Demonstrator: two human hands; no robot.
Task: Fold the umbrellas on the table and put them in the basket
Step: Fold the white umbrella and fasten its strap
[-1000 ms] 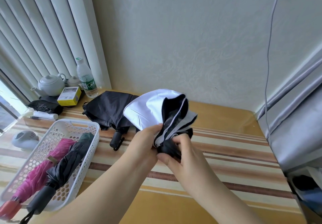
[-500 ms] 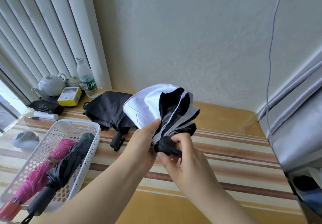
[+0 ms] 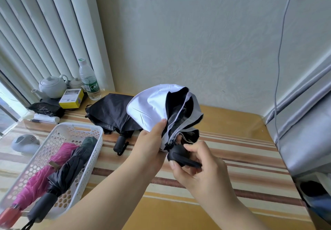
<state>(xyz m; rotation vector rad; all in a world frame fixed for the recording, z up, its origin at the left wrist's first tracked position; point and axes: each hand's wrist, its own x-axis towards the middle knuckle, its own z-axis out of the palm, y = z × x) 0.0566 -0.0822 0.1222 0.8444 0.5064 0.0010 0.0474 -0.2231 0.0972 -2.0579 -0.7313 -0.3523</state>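
While the left hand (image 3: 152,143) grips the gathered canopy of the white umbrella (image 3: 152,108) with fingers curled round the cloth and thumb up against it, the right hand (image 3: 198,165) pinches the black handle (image 3: 180,155) of that same umbrella between thumb and curled fingers. Both hands are thus clamped on one item, held above the worktop (image 3: 223,158) near its centre. Canopy folds, white outside and black inside, fan out toward 12 o'clock from the hands; the handle points toward 5 o'clock.

At 10 o'clock from the hands, a black umbrella (image 3: 111,111) lies on the worktop, loosely collapsed, its short handle toward the viewer. The white umbrella overlaps its right edge in this view; contact between the two cannot be determined.

At 8 o'clock, well apart from the hands, a white perforated basket (image 3: 78,131) rests on the worktop. It contains a pink umbrella (image 3: 44,174) and a dark umbrella (image 3: 71,167), both folded and lying side by side, touching, handles toward the viewer.

At 10 o'clock, along the far left edge beside the blinds (image 3: 44,32), stand a water bottle (image 3: 88,81), a white teapot (image 3: 52,86) and a yellow box (image 3: 71,99). A grey cable (image 3: 279,50) hangs down the wall at 1 o'clock.
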